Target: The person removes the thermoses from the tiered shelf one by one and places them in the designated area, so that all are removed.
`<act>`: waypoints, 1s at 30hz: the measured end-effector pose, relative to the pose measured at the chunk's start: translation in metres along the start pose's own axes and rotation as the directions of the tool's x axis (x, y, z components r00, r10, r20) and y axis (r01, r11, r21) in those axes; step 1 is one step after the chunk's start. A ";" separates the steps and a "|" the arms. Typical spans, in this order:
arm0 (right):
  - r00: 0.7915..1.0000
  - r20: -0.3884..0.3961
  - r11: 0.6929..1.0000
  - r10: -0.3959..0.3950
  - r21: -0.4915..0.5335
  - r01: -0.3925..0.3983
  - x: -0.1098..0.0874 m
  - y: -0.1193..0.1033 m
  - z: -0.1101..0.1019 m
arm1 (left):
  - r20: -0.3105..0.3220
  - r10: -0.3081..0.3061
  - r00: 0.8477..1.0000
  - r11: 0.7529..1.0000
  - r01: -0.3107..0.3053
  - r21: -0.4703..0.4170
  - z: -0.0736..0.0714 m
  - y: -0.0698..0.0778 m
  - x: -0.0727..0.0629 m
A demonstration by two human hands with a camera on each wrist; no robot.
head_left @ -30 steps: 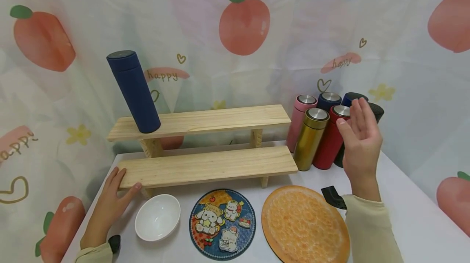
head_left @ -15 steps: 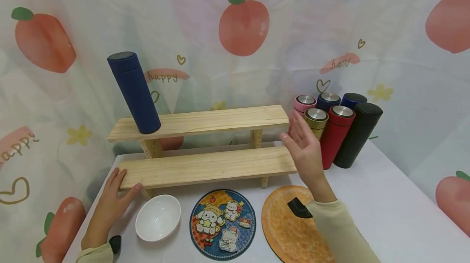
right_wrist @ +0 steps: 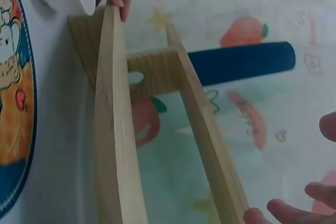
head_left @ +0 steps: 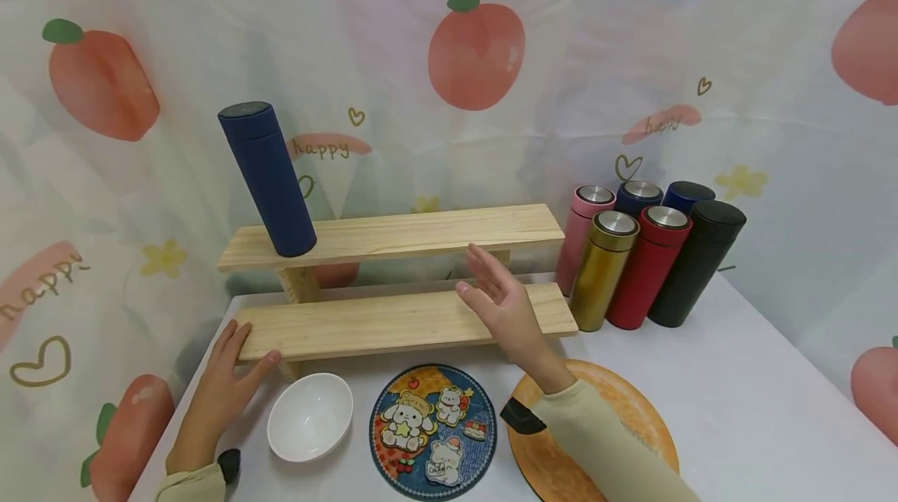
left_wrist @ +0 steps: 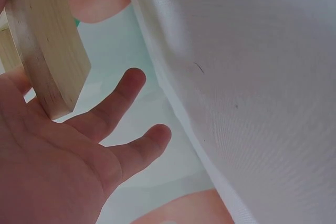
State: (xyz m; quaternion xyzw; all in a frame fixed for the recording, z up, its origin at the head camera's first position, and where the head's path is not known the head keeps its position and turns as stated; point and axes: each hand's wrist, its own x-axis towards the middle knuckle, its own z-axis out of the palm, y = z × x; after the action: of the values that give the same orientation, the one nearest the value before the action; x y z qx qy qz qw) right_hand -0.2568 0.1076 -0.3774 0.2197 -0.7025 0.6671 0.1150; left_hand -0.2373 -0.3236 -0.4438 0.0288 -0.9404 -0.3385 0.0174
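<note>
A two-tier wooden stand [head_left: 407,323] runs across the back of the table. My left hand [head_left: 223,397] rests against the left end of its lower board, thumb near the front edge. In the left wrist view, two fingers [left_wrist: 147,148] of that hand stretch out straight beside the board end [left_wrist: 58,51]. A dark blue thermos bottle [head_left: 270,182] stands upright on the upper board's left end, away from both hands. My right hand [head_left: 508,315] hovers in front of the stand's right half, fingers extended, holding nothing. The right wrist view shows its fingertips [right_wrist: 286,211] at the lower right.
Several thermos bottles stand at the right, among them a gold one [head_left: 603,272], a red one [head_left: 648,268] and a black one [head_left: 694,264]. A white bowl [head_left: 310,418], a cartoon-printed round mat [head_left: 435,432] and an orange-brown round mat [head_left: 631,408] lie in front.
My right hand has swept left from in front of the bottles to before the stand, uncovering the black and gold bottles. The left hand stays at the board's end. The view has shifted slightly.
</note>
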 end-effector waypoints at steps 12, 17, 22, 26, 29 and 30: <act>0.991 0.108 0.997 0.076 0.018 -0.079 0.052 -0.012 0.077 | -0.022 0.005 1.000 1.000 -0.006 -0.031 -0.001 -0.002 -0.003; 0.986 0.126 0.993 0.106 0.033 -0.111 0.074 -0.015 0.105 | -0.007 -0.002 1.000 0.999 0.002 -0.037 0.000 0.000 -0.002; 0.979 0.143 0.988 0.148 0.017 -0.152 0.096 -0.023 0.132 | -0.033 0.035 0.999 0.999 -0.036 -0.037 0.000 -0.001 0.000; 0.973 0.141 0.983 0.182 0.007 -0.185 0.112 -0.033 0.155 | -0.057 0.060 0.997 0.997 -0.062 -0.044 0.000 -0.004 0.000; 0.969 0.125 0.977 0.212 0.002 -0.214 0.123 -0.040 0.172 | -0.059 0.053 0.997 0.997 -0.056 -0.051 0.002 -0.006 -0.001; 0.968 0.120 0.975 0.220 0.000 -0.222 0.126 -0.042 0.177 | -0.056 0.047 0.997 0.997 -0.050 -0.056 0.002 -0.007 -0.001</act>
State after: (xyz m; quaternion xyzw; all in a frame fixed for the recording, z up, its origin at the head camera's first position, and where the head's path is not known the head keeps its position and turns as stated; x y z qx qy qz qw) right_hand -0.3249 -0.0872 -0.2979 0.1801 -0.7239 0.6660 -0.0035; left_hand -0.2359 -0.3273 -0.4498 0.0147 -0.9299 -0.3639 0.0524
